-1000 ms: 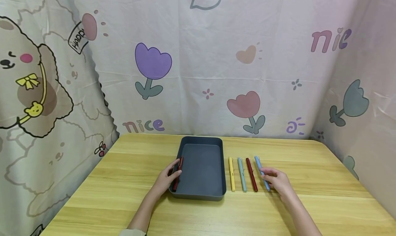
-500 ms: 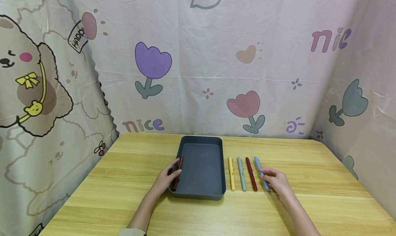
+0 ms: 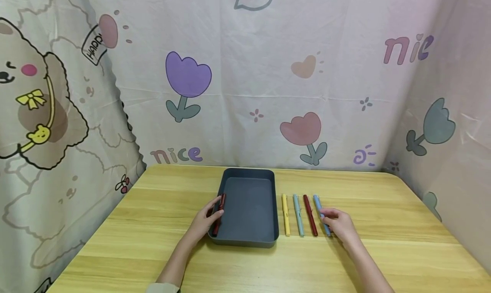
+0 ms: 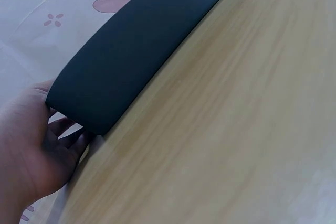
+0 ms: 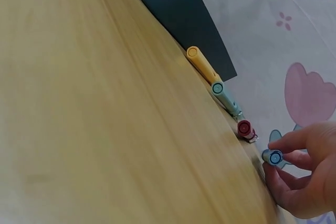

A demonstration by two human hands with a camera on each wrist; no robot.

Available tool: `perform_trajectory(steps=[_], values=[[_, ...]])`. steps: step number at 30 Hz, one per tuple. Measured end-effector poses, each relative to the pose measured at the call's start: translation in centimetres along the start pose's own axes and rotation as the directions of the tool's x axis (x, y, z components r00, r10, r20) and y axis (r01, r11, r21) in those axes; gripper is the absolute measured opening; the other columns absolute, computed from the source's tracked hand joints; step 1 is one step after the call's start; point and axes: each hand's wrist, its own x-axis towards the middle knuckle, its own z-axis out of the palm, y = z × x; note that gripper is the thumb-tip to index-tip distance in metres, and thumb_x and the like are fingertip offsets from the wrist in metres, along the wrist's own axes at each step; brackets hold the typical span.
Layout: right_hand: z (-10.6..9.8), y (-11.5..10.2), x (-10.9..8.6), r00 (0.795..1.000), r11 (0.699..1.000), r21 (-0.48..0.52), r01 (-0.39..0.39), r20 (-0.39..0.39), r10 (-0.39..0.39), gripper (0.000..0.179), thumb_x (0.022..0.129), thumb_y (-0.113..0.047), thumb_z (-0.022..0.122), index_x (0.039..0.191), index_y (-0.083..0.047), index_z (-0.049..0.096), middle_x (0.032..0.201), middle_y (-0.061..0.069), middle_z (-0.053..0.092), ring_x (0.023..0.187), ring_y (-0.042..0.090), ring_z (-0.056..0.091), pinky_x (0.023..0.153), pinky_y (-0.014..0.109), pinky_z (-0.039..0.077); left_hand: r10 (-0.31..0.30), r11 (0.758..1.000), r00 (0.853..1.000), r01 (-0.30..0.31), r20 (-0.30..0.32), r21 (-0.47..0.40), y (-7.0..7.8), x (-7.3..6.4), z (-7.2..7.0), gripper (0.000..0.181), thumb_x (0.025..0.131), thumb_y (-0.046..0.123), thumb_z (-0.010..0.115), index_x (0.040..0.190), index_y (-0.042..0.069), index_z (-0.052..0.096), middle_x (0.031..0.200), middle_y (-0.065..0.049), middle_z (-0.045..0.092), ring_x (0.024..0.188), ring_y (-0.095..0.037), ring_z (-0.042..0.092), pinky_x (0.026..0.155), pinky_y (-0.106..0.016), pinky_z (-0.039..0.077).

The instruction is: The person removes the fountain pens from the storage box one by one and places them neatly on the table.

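A dark grey tray [image 3: 249, 212] sits on the wooden table, and my left hand [image 3: 202, 221] grips its left wall, thumb over the inner side and fingers outside. Inside it, along that wall, a dark red pen [image 3: 220, 212] lies beneath or beside the thumb; I cannot tell whether they touch. Right of the tray, a yellow pen [image 3: 285, 216], a light green pen [image 3: 298, 216] and a red pen [image 3: 310, 216] lie roughly parallel. At the row's right end, my right hand [image 3: 340, 225] pinches a blue pen [image 5: 273, 156] between thumb and fingers, partly covering it.
The wooden table [image 3: 245, 269] extends in front of the tray and to both sides. Behind it hangs a printed curtain [image 3: 245, 71], which also closes off the left and right sides.
The blue pen has shifted very slightly left in my right hand and slants a little less. My left hand keeps its grip on the tray. The head view has turned slightly.
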Motion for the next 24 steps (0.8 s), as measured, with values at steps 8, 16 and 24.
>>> perform_trajectory(steps=[8, 16, 24], values=[[0.1, 0.1, 0.2, 0.999, 0.997, -0.069, 0.042, -0.006, -0.042, 0.028, 0.085, -0.003, 0.060, 0.110, 0.010, 0.060, 0.103, 0.020, 0.061, 0.075, 0.016, 0.054, 0.057, 0.027, 0.045, 0.003, 1.000, 1.000, -0.003, 0.009, -0.002, 2.0, -0.9, 0.0, 0.051, 0.092, 0.013, 0.056, 0.139, 0.002, 0.038, 0.139, -0.028, 0.031, 0.125, -0.044, 0.031, 0.087, -0.049, 0.042], [0.2, 0.3, 0.2, 0.994, 0.976, -0.190, 0.101, -0.028, -0.108, 0.025, 0.085, -0.005, 0.062, 0.107, 0.007, 0.063, 0.102, 0.020, 0.062, 0.087, 0.028, 0.058, 0.065, 0.030, 0.046, 0.004, 1.000, 1.000, -0.004, 0.000, -0.001, -1.0, 0.6, 0.0, 0.052, 0.092, 0.018, 0.057, 0.141, 0.010, 0.040, 0.140, -0.025, 0.032, 0.124, -0.040, 0.033, 0.085, -0.045, 0.044], [0.2, 0.4, 0.1, 0.989, 0.955, -0.266, 0.128, -0.042, -0.144, 0.023, 0.085, -0.004, 0.061, 0.106, 0.005, 0.065, 0.102, 0.020, 0.063, 0.097, 0.038, 0.056, 0.074, 0.044, 0.046, 0.004, 1.000, 1.000, -0.004, -0.006, 0.009, -1.2, 0.6, 0.0, 0.052, 0.092, 0.020, 0.058, 0.140, 0.012, 0.041, 0.140, -0.023, 0.033, 0.125, -0.040, 0.032, 0.087, -0.047, 0.043]])
